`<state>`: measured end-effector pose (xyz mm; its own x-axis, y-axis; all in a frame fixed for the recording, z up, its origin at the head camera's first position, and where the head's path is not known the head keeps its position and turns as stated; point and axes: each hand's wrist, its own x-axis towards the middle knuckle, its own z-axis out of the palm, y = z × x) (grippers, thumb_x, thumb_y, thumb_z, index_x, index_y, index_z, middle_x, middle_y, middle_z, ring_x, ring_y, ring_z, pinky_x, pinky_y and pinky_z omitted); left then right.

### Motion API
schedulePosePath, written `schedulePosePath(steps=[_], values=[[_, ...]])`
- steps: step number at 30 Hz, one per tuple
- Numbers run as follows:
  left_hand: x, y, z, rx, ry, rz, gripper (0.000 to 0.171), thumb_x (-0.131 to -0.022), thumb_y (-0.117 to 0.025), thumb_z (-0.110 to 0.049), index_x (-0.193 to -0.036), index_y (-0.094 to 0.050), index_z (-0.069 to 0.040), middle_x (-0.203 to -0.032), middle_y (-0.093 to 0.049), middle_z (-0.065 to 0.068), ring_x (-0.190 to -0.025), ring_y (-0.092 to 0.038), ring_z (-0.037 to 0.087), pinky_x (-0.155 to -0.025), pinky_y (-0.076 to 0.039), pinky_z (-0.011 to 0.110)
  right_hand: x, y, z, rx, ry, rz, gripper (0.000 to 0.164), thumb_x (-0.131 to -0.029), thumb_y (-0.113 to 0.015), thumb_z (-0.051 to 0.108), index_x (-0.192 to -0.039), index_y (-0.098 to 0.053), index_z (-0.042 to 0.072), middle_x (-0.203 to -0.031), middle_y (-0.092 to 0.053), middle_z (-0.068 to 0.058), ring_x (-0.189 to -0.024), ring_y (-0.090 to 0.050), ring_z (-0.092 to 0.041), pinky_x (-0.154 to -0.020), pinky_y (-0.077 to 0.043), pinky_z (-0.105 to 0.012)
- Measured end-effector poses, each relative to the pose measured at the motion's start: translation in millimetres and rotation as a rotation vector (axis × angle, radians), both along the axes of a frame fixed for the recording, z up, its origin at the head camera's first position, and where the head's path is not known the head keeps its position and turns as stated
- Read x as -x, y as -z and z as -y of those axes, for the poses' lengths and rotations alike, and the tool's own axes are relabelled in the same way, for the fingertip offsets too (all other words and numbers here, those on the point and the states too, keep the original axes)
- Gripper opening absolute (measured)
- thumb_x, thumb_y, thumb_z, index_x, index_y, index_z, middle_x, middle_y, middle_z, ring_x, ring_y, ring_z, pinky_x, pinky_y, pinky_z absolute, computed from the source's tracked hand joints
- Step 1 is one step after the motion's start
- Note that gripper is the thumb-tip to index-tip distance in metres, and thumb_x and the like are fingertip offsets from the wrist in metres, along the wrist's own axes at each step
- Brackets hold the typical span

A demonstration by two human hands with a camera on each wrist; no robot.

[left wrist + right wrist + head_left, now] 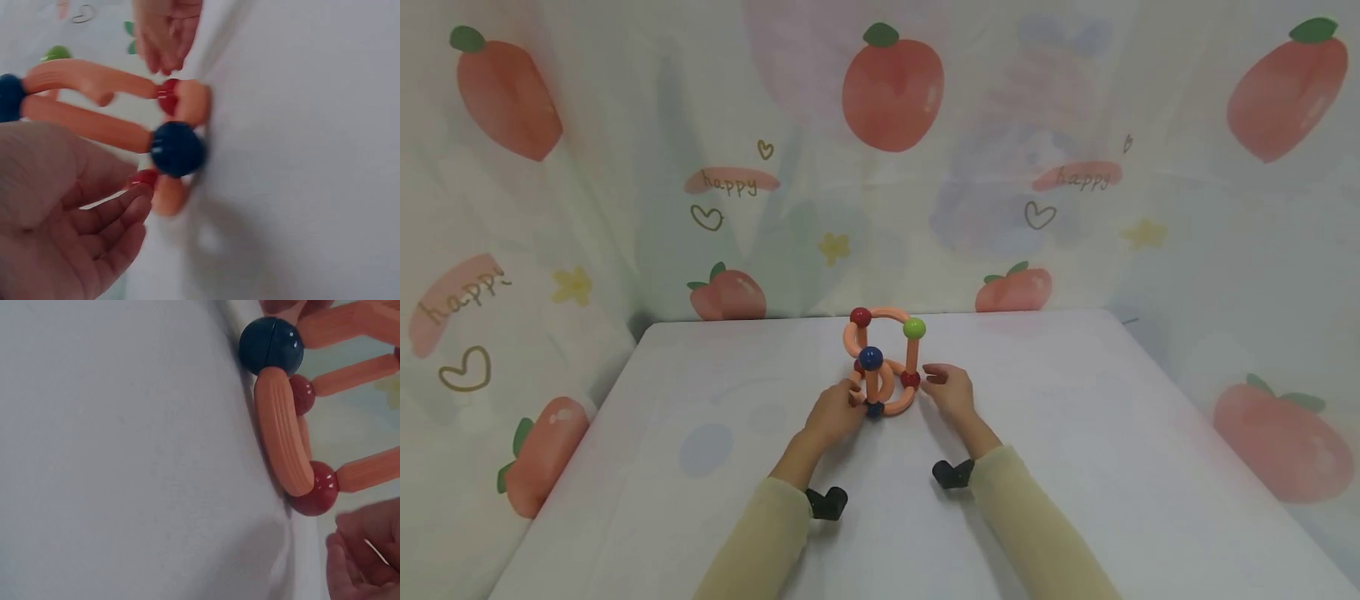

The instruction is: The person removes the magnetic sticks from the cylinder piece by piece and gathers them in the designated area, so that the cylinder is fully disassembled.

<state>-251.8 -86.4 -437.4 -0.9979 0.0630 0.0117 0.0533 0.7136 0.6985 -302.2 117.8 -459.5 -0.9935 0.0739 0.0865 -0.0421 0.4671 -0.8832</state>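
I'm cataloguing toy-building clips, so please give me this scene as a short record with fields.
Item: ball-and-rod structure, upright on the table
Rods: orange rods, straight and curved
Balls: one green ball; others blue and red
Left hand: beside lower blue ball; grip unclear
Right hand: close beside lower right red ball, fingers loosely bent
Backdrop: pale, fruit prints

I'm watching a white table [1075, 433] carrying a pale bluish round patch [706, 450] on its left part. Toward the far side, a toy frame of orange rods [912, 354] and coloured balls is standing, its lower ring resting on the surface.
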Motion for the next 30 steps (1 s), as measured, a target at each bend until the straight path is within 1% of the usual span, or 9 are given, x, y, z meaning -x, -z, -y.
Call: schedulePosePath(steps=[2,4,6,8,12,15,18,24,30], values=[[-4.2,-12.0,6.8,-0.019,-0.081,-0.098,0.021,-0.088,-0.054,-0.004,-0.107,-0.060,0.001,-0.086,-0.061,0.008,-0.075,-0.054,0.019,-0.068,-0.047,0.033,-4.9,-5.3,0.7,-0.001,0.059,-0.115,0.023,-0.081,-0.059,-0.004,-0.104,-0.064,-0.003,-0.102,-0.064,-0.018,-0.095,-0.060,-0.028,-0.083,-0.047,-0.038],[-7.9,-25.0,12.4,-0.029,-0.172,-0.252,0.020,-0.088,-0.050,0.000,-0.102,-0.062,0.001,-0.086,-0.061,0.009,-0.075,-0.055,0.021,-0.068,-0.047,0.034,-11.1,-11.8,2.1,0.015,0.099,-0.247,0.019,-0.081,-0.058,-0.006,-0.098,-0.065,-0.004,-0.095,-0.065,-0.017,-0.089,-0.061,-0.026,-0.080,-0.048,-0.036],[-11.2,-37.5,14.6,-0.046,-0.212,-0.419,0.019,-0.089,-0.049,-0.001,-0.103,-0.062,0.001,-0.089,-0.060,0.010,-0.079,-0.056,0.022,-0.072,-0.047,0.035,-17.5,-18.5,4.1,0.044,0.103,-0.364,0.015,-0.081,-0.059,-0.005,-0.094,-0.065,-0.004,-0.090,-0.066,-0.016,-0.084,-0.062,-0.025,-0.076,-0.049,-0.033],[-12.9,-47.8,13.1,-0.031,-0.167,-0.559,0.020,-0.091,-0.051,-0.004,-0.108,-0.060,0.001,-0.097,-0.060,0.011,-0.088,-0.056,0.022,-0.079,-0.047,0.034,-23.8,-25.7,6.5,0.083,0.066,-0.444,0.013,-0.082,-0.061,-0.004,-0.094,-0.066,-0.004,-0.089,-0.066,-0.015,-0.082,-0.062,-0.023,-0.074,-0.050,-0.030],[-11.8,-60.1,6.5,0.076,0.073,-0.722,0.030,-0.088,-0.060,-0.009,-0.118,-0.057,-0.002,-0.113,-0.057,0.010,-0.106,-0.051,0.022,-0.091,-0.042,0.033,-33.5,-38.4,13.6,0.126,-0.108,-0.491,0.017,-0.083,-0.064,0.000,-0.100,-0.065,-0.005,-0.094,-0.066,-0.016,-0.086,-0.061,-0.025,-0.076,-0.050,-0.032],[-9.0,-62.9,4.0,0.192,0.213,-0.742,0.031,-0.086,-0.065,-0.011,-0.116,-0.059,-0.003,-0.115,-0.057,0.010,-0.107,-0.050,0.023,-0.092,-0.041,0.035,-45.1,-51.7,21.2,0.111,-0.245,-0.442,0.022,-0.084,-0.064,0.001,-0.105,-0.062,-0.008,-0.100,-0.064,-0.020,-0.090,-0.060,-0.030,-0.079,-0.049,-0.039],[-7.0,-64.0,3.0,0.271,0.276,-0.706,0.032,-0.084,-0.068,-0.013,-0.114,-0.061,-0.004,-0.114,-0.058,0.009,-0.105,-0.051,0.024,-0.090,-0.041,0.038,-54.5,-60.9,26.3,0.094,-0.327,-0.367,0.027,-0.085,-0.063,0.001,-0.109,-0.060,-0.010,-0.104,-0.062,-0.023,-0.094,-0.059,-0.033,-0.082,-0.047,-0.045],[-5.0,-63.9,2.1,0.281,0.290,-0.647,0.037,-0.083,-0.069,-0.018,-0.117,-0.061,-0.008,-0.116,-0.058,0.008,-0.109,-0.050,0.025,-0.088,-0.042,0.042,-42.1,-41.7,28.0,0.108,-0.358,-0.313,0.034,-0.085,-0.067,0.015,-0.114,-0.061,-0.002,-0.106,-0.064,-0.015,-0.095,-0.059,-0.027,-0.083,-0.046,-0.047],[-5.4,-64.3,2.6,0.299,0.304,-0.621,0.038,-0.084,-0.068,-0.017,-0.119,-0.061,-0.006,-0.116,-0.059,0.008,-0.105,-0.051,0.024,-0.089,-0.041,0.041,-41.9,-43.0,33.9,0.104,-0.370,-0.344,0.031,-0.085,-0.067,0.017,-0.112,-0.063,0.002,-0.105,-0.064,-0.010,-0.092,-0.060,-0.023,-0.080,-0.049,-0.043]])
